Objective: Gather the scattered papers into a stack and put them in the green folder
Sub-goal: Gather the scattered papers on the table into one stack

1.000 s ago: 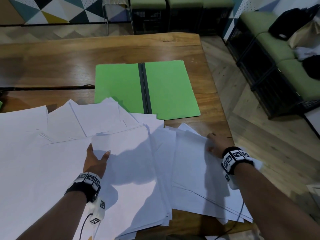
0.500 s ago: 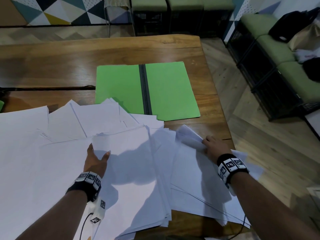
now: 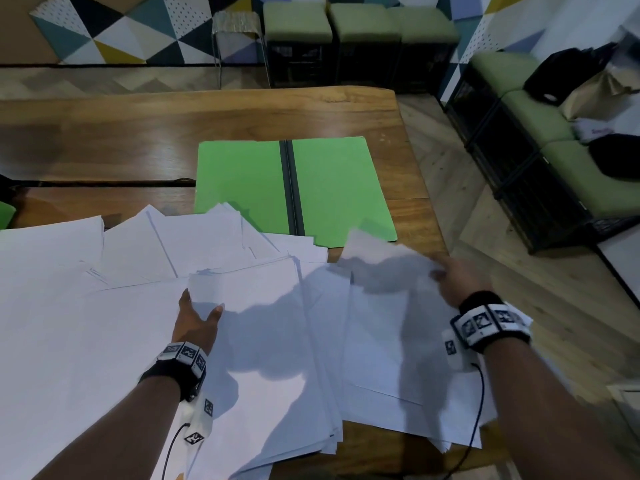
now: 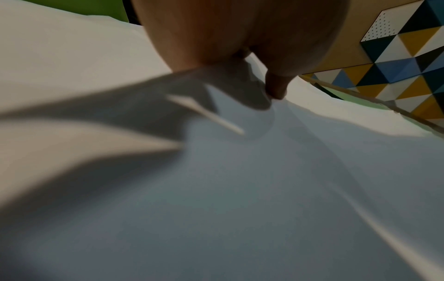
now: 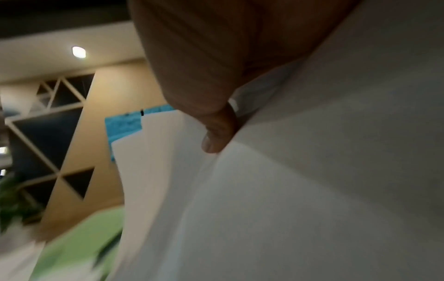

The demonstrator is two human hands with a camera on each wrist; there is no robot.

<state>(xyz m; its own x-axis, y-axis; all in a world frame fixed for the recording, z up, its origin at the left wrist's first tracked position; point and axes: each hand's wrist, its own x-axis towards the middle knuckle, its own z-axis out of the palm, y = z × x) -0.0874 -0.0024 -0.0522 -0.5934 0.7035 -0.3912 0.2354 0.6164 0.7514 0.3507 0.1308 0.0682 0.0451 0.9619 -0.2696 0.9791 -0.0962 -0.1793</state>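
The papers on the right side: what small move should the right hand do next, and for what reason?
Probably sweep them left, onto the pile under the left hand. The right hand grips the far edge of the right-side sheets, lifted and curling, while the other papers lie fanned. The green folder lies open beyond, holding nothing, so gathering comes first.

White papers [image 3: 131, 306] fanned before my open green folder [image 3: 332, 188]
Their far edges overlap its near edge

left hand [image 4: 240, 34] rests on white papers [image 4: 240, 190], thumb [image 4: 277, 87] touching.
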